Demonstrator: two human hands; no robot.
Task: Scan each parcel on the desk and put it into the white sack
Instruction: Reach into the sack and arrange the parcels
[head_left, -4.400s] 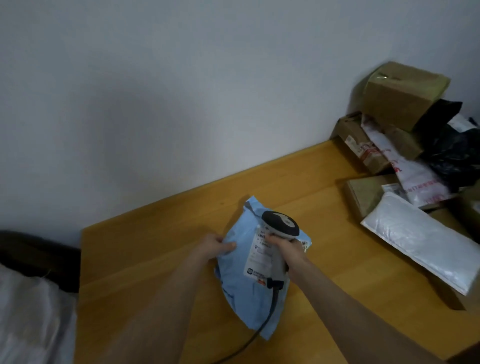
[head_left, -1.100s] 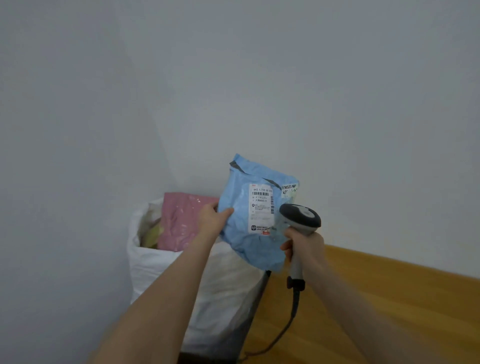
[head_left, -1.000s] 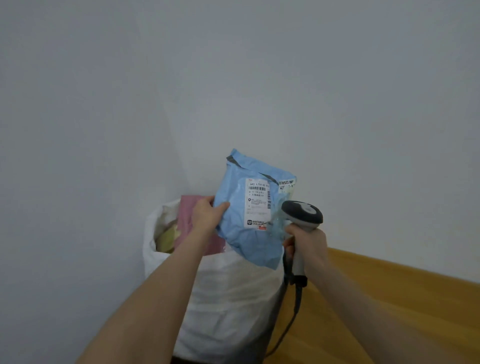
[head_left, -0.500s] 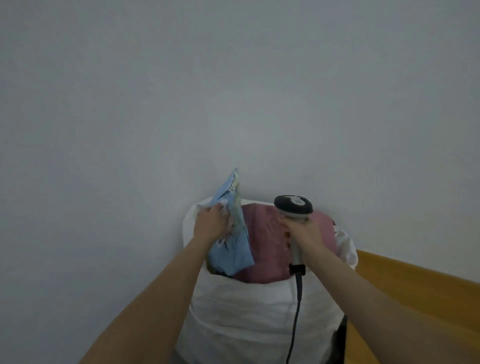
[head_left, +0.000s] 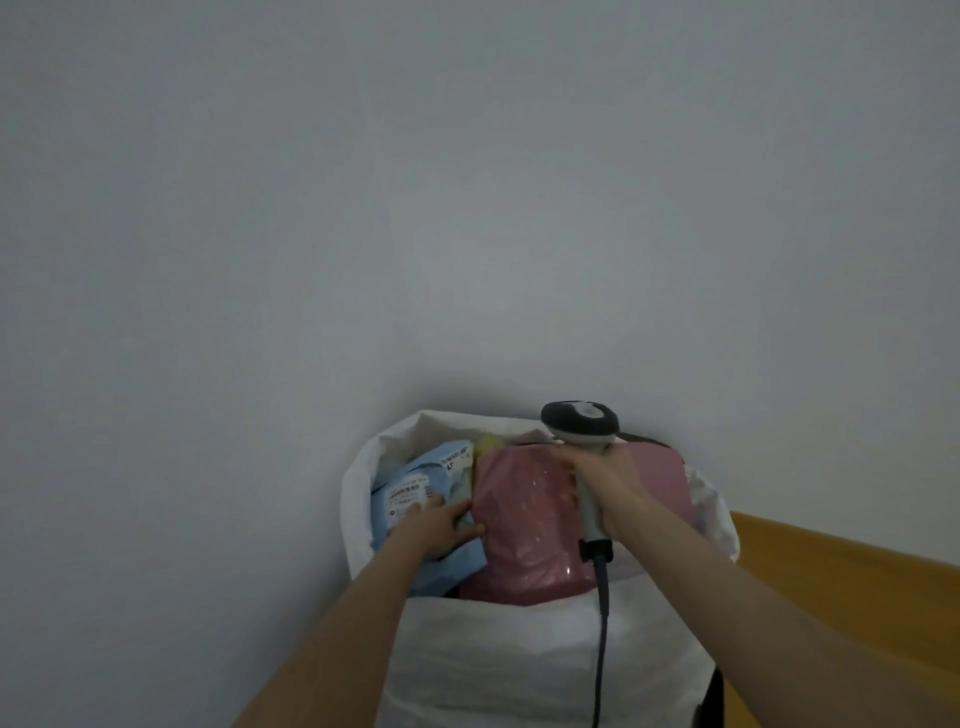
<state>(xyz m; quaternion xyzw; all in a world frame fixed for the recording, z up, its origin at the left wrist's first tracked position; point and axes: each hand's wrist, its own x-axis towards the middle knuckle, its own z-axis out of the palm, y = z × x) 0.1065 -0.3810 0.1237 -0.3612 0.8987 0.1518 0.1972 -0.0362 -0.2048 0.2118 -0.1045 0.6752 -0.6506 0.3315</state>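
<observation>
The white sack stands open below me against the wall. A blue parcel with a white label lies in its left side, next to a pink parcel. My left hand rests on the blue parcel with fingers stretched over the label and thumb by the pink parcel's edge. My right hand grips the handle of the barcode scanner above the pink parcel, and its cable hangs down over the sack's front.
A strip of the wooden desk shows at the right behind the sack. A yellowish parcel peeks out behind the blue one. A plain grey wall fills the rest of the view.
My left hand has lowered the blue parcel from upright above the rim to lying inside the sack's left side. The right hand with the scanner stays over the sack.
</observation>
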